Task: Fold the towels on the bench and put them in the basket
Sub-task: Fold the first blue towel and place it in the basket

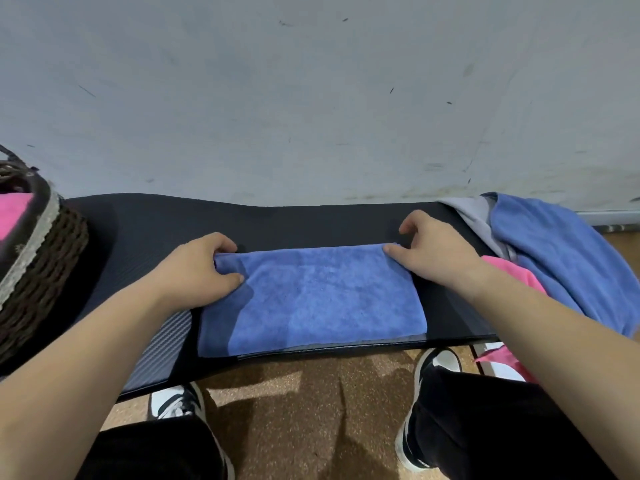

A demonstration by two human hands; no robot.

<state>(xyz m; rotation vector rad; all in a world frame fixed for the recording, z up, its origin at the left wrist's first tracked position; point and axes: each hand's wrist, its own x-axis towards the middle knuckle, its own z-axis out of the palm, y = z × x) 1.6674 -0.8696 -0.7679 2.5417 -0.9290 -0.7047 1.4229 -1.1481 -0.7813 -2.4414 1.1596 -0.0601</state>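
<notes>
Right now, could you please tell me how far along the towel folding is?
Done: a pink towel already lies in the basket. In hand: the left hand and right hand pinch the far corners of a blue towel on the bench. To do: a pile of blue, grey and pink towels at the right.

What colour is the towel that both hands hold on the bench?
The towel is blue, seen best in the head view.

Scuffed grey wall (311,98), speckled brown floor (294,410)
</notes>
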